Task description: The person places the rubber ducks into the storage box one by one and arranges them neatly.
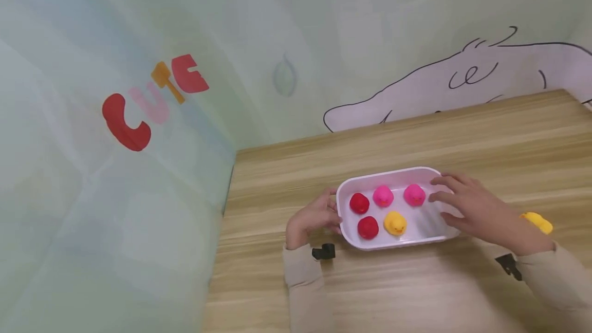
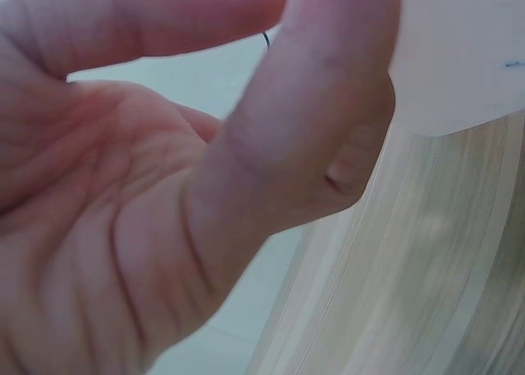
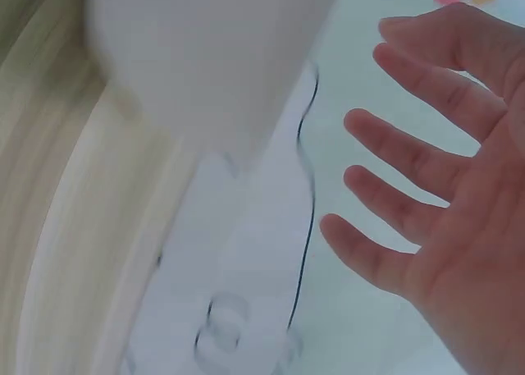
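A white plastic basin stands on the table with small rubber ducks inside. Two are pink, a pink duck among them; beside these lie a yellow duck and two red toys, one a red toy. At the basin's left end my left hand grips its wall; the left wrist view shows the thumb against the white side. My right hand hovers at the right end, fingers spread and holding nothing. In the right wrist view those fingers are apart from the basin.
Another yellow toy lies on the table beyond my right wrist, partly hidden by it. The wooden table meets a printed curtain at the back and left. Black wrist mounts sit by the sleeves.
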Available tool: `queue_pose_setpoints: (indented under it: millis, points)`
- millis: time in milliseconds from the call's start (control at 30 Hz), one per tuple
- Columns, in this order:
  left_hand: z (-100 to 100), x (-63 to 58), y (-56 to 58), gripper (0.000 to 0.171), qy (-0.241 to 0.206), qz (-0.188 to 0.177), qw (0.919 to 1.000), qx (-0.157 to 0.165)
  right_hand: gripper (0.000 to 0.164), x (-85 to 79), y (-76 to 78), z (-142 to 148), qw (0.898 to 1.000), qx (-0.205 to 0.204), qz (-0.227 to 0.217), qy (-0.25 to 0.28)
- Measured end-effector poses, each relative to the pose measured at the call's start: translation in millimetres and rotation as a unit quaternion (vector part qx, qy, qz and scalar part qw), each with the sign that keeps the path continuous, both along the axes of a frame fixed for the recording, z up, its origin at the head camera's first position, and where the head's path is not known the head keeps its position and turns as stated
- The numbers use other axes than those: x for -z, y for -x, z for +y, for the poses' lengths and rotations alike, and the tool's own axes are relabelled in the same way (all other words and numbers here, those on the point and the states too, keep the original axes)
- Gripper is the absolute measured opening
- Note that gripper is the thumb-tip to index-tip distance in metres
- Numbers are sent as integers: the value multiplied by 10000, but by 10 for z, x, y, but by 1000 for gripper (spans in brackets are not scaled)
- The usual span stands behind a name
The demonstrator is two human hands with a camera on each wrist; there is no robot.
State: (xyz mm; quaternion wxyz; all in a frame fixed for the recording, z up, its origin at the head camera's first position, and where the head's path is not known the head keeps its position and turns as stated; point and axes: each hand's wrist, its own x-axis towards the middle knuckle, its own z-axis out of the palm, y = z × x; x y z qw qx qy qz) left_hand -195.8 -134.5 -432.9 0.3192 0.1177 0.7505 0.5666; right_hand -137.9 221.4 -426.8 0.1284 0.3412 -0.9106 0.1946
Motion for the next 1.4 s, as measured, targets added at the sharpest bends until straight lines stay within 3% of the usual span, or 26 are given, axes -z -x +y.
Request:
queue_pose_setpoints:
  millis: [100, 167, 200, 233, 267, 400, 533, 667, 767, 967, 1167, 1400]
  points:
    - [-8, -8, 6, 67, 19, -7, 10000, -2, 26, 46, -35, 336, 9986, 221, 425, 231]
    - [-13, -12, 6, 67, 25, -31, 10000, -19, 45, 80, -69, 547, 9973, 471, 519, 233]
    - [-14, -16, 3, 67, 27, -40, 10000, -26, 42, 94, -96, 641, 9966, 610, 517, 212]
    - [-16, -17, 2, 66, 34, -41, 10000, -30, 51, 117, -124, 735, 9958, 738, 524, 170]
    - [-18, -17, 1, 66, 11, -30, 10000, -20, 57, 138, -157, 816, 9947, 899, 497, 103]
    - [-29, -21, -9, 67, -30, 0, 10000, 24, 41, 239, -313, 1053, 9886, 1492, 162, -76]
    - [-67, -12, -13, 68, 48, 60, 10000, 11, 50, 383, -439, 1152, 9786, 2023, -276, -262]
    - [-98, 5, -7, 68, 17, 113, 9999, 49, 57, 509, -494, 1202, 9719, 2296, -422, -316]
    - [-88, 14, 6, 69, -81, 118, 9998, 118, 55, 568, -507, 1244, 9706, 2364, -384, -260]
    - [-62, 28, 19, 70, -164, 108, 9998, 90, 36, 589, -479, 1271, 9746, 2231, -114, -182]
    - [-69, 8, 24, 69, -126, 104, 9998, 90, 44, 429, -455, 1142, 9836, 1785, 265, -79]
    - [-47, 24, 13, 67, -47, 55, 10000, 12, 49, 265, -432, 1009, 9867, 1582, 364, -58]
